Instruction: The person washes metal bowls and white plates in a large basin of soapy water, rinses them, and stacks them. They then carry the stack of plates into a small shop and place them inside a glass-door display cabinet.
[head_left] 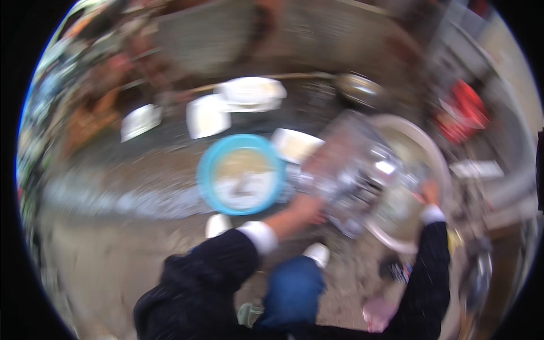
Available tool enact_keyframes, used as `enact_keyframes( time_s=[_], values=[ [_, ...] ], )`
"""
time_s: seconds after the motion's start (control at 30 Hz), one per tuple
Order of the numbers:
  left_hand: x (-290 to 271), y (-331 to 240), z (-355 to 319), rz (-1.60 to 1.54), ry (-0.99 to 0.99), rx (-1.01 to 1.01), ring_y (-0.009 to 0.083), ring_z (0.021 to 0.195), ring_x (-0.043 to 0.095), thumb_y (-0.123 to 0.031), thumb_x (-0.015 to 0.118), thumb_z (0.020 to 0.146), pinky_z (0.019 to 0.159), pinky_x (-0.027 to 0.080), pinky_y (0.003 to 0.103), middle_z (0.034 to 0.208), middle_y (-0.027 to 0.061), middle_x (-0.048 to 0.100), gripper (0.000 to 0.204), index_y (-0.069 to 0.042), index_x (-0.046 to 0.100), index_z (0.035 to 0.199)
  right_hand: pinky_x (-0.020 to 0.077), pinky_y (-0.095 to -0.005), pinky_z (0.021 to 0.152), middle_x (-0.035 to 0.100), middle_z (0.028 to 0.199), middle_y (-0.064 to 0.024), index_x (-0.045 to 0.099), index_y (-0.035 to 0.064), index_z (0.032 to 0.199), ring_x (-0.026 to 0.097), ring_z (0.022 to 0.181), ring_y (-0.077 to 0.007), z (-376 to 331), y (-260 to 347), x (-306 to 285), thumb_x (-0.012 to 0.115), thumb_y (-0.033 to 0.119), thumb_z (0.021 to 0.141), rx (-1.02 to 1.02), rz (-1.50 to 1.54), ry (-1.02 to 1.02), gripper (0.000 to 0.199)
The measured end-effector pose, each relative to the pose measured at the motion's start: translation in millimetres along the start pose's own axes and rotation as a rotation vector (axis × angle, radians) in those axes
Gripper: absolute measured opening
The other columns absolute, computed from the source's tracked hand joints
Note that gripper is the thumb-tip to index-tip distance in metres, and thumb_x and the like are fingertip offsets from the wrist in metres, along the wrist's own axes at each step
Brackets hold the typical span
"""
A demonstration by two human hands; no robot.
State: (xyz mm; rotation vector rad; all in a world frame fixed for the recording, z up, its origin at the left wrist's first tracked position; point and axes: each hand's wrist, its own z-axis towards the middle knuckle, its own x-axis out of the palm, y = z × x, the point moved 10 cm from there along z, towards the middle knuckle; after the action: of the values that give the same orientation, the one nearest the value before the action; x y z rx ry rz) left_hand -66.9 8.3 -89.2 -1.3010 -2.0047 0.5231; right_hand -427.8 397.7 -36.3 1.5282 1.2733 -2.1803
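The clear rectangular plastic container [335, 152], right of the frame's centre, sits slantwise and overlaps the left part of a pale pink round basin [434, 146] of cloudy water; blur keeps us from telling whether the two touch. We see the left hand [309, 209] at the container's lower left edge, fingers bent closed and apparently gripping it. The right hand [430, 192] reaches in at the basin's right side; how far its fingers are open, and whether they hold anything, we cannot tell.

We judge the step in hand to be handling or rinsing the container at the water; the next move would call for a firm left grip, the container kept over the basin so that any drips fall inside.

Further out, just left of the container, we find a bright blue round plastic basin [204, 175] with pale contents, and a white squarish dish [294, 146] between them. More white dishes [251, 93] lie toward the upper left, a shiny round metal vessel [361, 90] at upper centre-right, and a crumpled-looking red packet [462, 110] at upper right.
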Motion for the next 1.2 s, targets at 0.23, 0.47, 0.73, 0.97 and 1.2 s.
enact_keyframes(
  time_s=[0.23,0.47,0.73,0.97,1.2],
  values=[
    [-15,-20,-12,0.063,-0.080,0.056,0.0224,0.067,0.069,-0.033,0.050,0.099,0.060,0.057,0.037,0.083,0.0138,0.071,0.040,0.003,0.066,0.100,0.0494,-0.0564,0.093,0.060,0.117,-0.0373,0.029,0.0042,0.147,0.062,0.108,-0.0515,36,-63,-199,0.050,-0.005,0.087,0.697,0.541,-0.152,0.064],
    [-12,-18,-14,0.067,-0.087,0.056,0.0239,0.068,0.069,-0.032,0.051,0.097,0.062,0.057,0.037,0.085,0.0150,0.070,0.039,0.005,0.064,0.100,0.0506,-0.0574,0.092,0.061,0.125,-0.0331,0.040,0.0104,0.147,0.062,0.106,-0.0527,36,-61,-310,0.049,-0.005,0.089,0.530,0.552,-0.665,0.060],
    [-15,-12,-8,0.066,-0.079,0.033,0.0238,0.069,0.069,-0.031,0.052,0.097,0.064,0.057,0.039,0.085,0.0143,0.070,0.037,0.004,0.064,0.101,0.0572,-0.0516,0.086,0.069,0.100,-0.0334,0.050,-0.0052,0.125,0.071,0.096,-0.0463,27,-51,-219,0.062,0.008,0.090,0.904,0.472,0.085,0.040],
    [-13,-9,-8,0.025,-0.056,0.030,0.0255,0.074,0.069,-0.031,0.049,0.100,0.066,0.059,0.040,0.088,0.0154,0.070,0.038,0.005,0.062,0.107,0.0623,-0.0408,0.061,0.070,0.092,-0.0325,0.052,-0.0088,0.127,0.074,0.071,-0.0405,28,-40,-218,0.056,0.007,0.094,0.841,0.669,0.027,0.037],
    [3,-8,-17,-0.119,0.064,0.017,0.0370,0.098,0.070,-0.026,0.046,0.104,0.084,0.060,0.048,0.113,0.0235,0.065,0.037,0.003,0.050,0.126,0.0578,-0.0329,0.046,0.073,0.083,-0.0241,0.059,-0.0174,0.113,0.072,0.060,-0.0249,49,12,-222,0.045,0.021,0.105,0.943,1.693,-0.022,0.041]
  ],
)
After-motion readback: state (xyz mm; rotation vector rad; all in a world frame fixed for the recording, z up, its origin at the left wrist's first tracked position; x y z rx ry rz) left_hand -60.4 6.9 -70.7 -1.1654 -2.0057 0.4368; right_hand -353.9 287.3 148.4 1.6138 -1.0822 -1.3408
